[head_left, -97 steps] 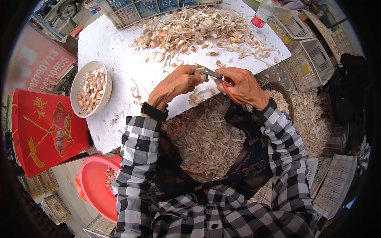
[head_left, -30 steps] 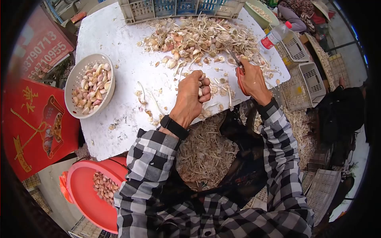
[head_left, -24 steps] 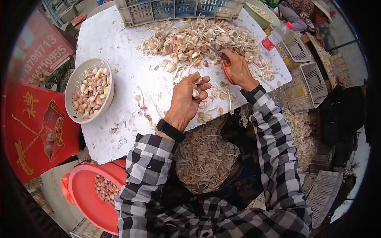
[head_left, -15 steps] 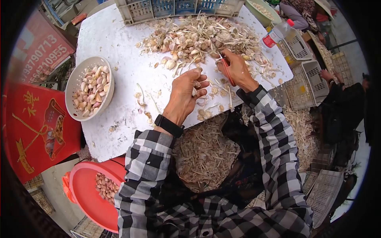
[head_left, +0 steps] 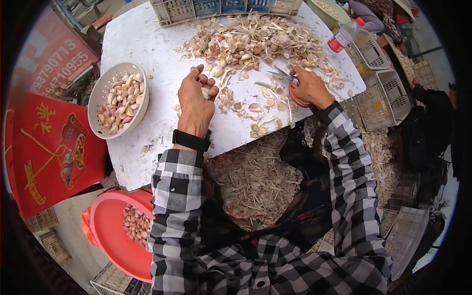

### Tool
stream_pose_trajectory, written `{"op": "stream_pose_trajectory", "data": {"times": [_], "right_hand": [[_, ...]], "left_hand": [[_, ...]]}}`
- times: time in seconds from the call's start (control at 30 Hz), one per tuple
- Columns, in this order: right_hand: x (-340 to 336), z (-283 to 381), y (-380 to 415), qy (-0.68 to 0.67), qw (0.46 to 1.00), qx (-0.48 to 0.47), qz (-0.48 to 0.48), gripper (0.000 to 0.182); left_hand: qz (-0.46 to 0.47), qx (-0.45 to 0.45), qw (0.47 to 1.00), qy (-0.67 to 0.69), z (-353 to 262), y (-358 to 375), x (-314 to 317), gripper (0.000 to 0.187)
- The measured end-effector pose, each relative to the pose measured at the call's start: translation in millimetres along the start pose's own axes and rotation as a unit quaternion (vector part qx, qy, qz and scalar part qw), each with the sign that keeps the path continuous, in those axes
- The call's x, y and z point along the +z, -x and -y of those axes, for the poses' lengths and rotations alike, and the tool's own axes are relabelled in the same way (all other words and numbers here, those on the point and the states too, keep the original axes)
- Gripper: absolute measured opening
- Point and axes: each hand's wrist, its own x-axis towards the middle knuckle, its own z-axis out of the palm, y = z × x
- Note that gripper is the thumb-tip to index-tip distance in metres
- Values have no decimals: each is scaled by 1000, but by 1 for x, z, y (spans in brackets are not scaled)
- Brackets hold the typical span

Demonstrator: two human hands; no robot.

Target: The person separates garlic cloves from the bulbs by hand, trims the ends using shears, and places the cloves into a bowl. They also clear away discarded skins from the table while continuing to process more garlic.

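Observation:
My left hand point(head_left: 197, 98) is curled around garlic cloves point(head_left: 205, 93) above the white board, left of the garlic pile point(head_left: 246, 42). In my right hand point(head_left: 309, 87) are red-handled scissors point(head_left: 281, 74), their blades apart and pointing left over the board. Loose cloves, cut stems and skins lie between the two hands. To the left stands a white perforated bowl point(head_left: 93, 105) holding peeled-looking garlic cloves point(head_left: 123, 98).
A crate point(head_left: 172, 12) and a red-capped bottle point(head_left: 344, 37) stand on the white board point(head_left: 137, 164). Around it are a red basin point(head_left: 105, 221), a red bag point(head_left: 59, 157), stacked crates point(head_left: 393, 93) and a person in dark clothes point(head_left: 427, 118) at right.
My left hand has moved left, away from the right hand, with cloves in its fingers. My right hand has shifted slightly right and down, and the scissors' blades now show apart.

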Motion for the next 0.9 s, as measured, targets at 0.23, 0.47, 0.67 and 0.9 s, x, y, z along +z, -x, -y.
{"op": "stream_pose_trajectory", "data": {"times": [0.23, 0.47, 0.67, 0.9], "right_hand": [[-23, 28, -7, 144, 983, -43, 107, 42], [39, 74, -63, -87, 976, -191, -65, 22], [45, 66, -58, -92, 980, -165, -65, 20], [46, 52, -64, -111, 972, -200, -47, 24]], "left_hand": [[25, 27, 999, 37, -19, 4, -13, 19], [37, -25, 998, 32, -11, 3, -13, 19], [12, -37, 999, -17, -8, 2, -14, 19], [0, -54, 996, -67, -7, 1, -13, 19]]}}
